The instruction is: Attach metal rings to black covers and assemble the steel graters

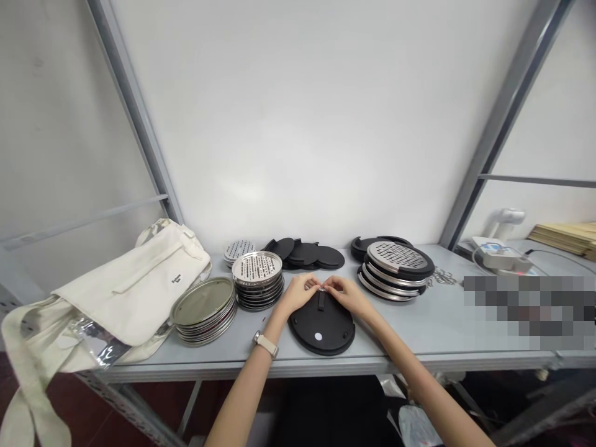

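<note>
A black round plate [321,329] lies on the table before me, with a white round sticker and small dark feet on its upper face. At its far edge, my left hand [302,292] and my right hand [345,294] meet with fingertips pinched together. Between them shows a small shiny piece [321,290], too small to name, just above a raised dark tab [321,303] on the plate. To the left stands a stack of round perforated metal graters [257,268]. On the right is a stack of black rings with metal grater discs [395,257].
Olive-coloured round lids [203,303] are stacked at the left beside a cream bag [135,285]. Several black discs [305,253] lie by the wall. Small metal pieces [443,276] are heaped at the right. A white device [505,239] with cables and wooden boards [565,237] stand beyond the frame post.
</note>
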A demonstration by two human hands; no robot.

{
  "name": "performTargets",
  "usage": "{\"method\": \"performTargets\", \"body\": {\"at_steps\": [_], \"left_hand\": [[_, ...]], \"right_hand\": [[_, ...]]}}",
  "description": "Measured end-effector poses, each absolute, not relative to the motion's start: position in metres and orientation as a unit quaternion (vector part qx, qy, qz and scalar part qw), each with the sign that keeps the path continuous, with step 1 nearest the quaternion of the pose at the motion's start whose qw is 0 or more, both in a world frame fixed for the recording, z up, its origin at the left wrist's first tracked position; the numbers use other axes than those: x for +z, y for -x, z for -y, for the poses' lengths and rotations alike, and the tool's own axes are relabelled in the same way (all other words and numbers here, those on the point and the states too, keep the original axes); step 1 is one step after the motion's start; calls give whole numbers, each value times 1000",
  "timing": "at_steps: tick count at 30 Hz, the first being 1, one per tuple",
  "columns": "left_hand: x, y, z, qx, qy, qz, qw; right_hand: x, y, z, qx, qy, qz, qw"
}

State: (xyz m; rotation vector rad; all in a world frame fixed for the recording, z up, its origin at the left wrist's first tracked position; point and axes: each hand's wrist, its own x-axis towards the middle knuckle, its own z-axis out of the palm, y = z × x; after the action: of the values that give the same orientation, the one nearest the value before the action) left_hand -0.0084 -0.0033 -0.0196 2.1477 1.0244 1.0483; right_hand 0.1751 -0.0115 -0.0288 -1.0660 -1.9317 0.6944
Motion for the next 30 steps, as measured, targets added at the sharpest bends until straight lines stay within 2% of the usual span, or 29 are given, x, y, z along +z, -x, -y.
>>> {"method": "performTargets", "body": {"at_steps": [8,30], "left_hand": [[-16,7,9,385,-799,-378,264],[-22,4,6,388,-803,-373,256]], "right_hand": [[-38,-163,31,133,471,766,417],[-37,-163,32,86,502,776,371]]}}
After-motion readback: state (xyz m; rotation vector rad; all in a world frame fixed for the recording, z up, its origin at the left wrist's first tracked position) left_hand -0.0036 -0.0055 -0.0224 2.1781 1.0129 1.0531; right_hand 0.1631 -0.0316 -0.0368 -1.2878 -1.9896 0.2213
